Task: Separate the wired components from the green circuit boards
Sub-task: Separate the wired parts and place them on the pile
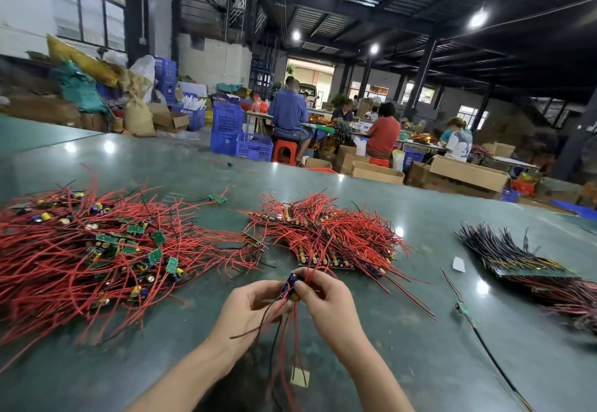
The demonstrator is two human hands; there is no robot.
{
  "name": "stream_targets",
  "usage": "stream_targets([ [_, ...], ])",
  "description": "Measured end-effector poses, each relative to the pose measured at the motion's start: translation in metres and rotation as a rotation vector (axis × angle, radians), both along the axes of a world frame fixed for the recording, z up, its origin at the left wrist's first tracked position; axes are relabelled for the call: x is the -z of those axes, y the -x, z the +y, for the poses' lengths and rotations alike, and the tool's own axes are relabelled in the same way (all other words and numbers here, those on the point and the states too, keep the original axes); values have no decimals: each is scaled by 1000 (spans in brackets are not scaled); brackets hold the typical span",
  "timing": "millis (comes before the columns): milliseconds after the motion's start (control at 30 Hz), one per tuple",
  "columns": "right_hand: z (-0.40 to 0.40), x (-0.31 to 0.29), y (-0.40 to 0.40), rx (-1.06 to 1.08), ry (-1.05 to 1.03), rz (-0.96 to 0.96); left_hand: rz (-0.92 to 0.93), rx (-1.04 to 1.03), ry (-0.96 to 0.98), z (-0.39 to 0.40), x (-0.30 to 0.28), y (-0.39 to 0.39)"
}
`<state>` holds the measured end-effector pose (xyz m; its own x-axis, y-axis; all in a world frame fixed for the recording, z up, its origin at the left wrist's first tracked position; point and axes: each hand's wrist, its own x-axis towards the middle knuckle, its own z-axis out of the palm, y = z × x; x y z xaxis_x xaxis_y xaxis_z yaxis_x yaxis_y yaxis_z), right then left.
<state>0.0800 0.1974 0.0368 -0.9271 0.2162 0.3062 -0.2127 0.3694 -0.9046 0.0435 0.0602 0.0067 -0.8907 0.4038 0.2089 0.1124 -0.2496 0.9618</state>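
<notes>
Small green circuit board w/ blue capacitors [291,285] pinched btwn left hand [250,303] & right hand [326,298]; thin red & black wires [284,340] hang below grip.

Both forearms bare, left hand [250,302] and right hand [326,298] seemingly ungloved, no rings.

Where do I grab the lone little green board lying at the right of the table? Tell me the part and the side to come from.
Judging by its pose, pinch the small green board by its two long edges, coming from above. It lies flat on the table, apart from the piles, with wires trailing from both ends, so the sides look free while the ends are cluttered.
</notes>
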Motion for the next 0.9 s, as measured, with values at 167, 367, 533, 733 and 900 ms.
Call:
stream_targets([
  [167, 0, 0, 0, 17, -43, 3, 1, 75, 0, -4, -1, 4],
  [367, -3, 0, 0, 5, -194, 13, 75, -67, 84, -2, 0, 3],
  [533, -3, -3, -1, 18, -316, 75, 107, -120, 78, -4, -3, 3],
  [733, -5, -7, -5, -15, -343, 82, 173, -103, 89, -7, -5, 2],
  [900, -3, -12, -6, -79, -309, -7, 180, -65, 90, -10, -6, 0],
])
